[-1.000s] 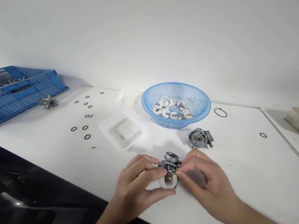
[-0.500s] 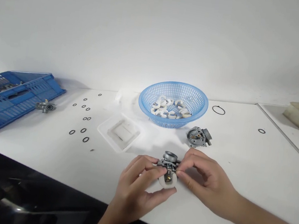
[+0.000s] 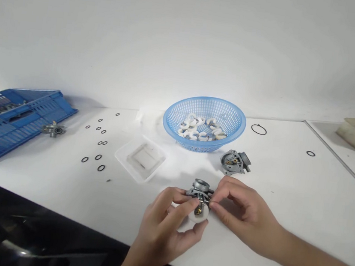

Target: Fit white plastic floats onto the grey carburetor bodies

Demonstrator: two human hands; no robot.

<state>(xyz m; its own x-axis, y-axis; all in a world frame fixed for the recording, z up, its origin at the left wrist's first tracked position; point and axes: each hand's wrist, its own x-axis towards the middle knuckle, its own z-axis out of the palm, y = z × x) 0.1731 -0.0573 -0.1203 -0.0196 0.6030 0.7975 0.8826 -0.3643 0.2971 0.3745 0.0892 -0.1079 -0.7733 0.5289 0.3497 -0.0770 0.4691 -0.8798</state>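
Note:
Near the table's front edge, my left hand [image 3: 164,224] grips a grey metal carburetor [image 3: 201,184], its round mouth facing up and away. A white horseshoe-shaped float [image 3: 200,217] sits against the near side of that carburetor, with brass parts in its gap. My left index finger presses at the top of the float. On the right side, my right hand [image 3: 239,205] is closed in a pinch on a thin metal pin [image 3: 207,202] at the float's hinge. Beyond my right hand lies another carburetor body [image 3: 232,162], its open side with brass jets showing.
A blue round basket [image 3: 202,142] holds several white floats. Left of it lies a translucent plastic lid or tray [image 3: 123,155]. Several black O-rings [image 3: 101,168] are scattered at left, near a blue crate [image 3: 34,113] and a small carburetor [image 3: 53,129]. A beige container [image 3: 354,136] stands far right.
The white float has tipped slightly at the carburetor, and my left thumb has shifted a little. My right hand keeps its pinch at the same spot. The camera view has moved slightly.

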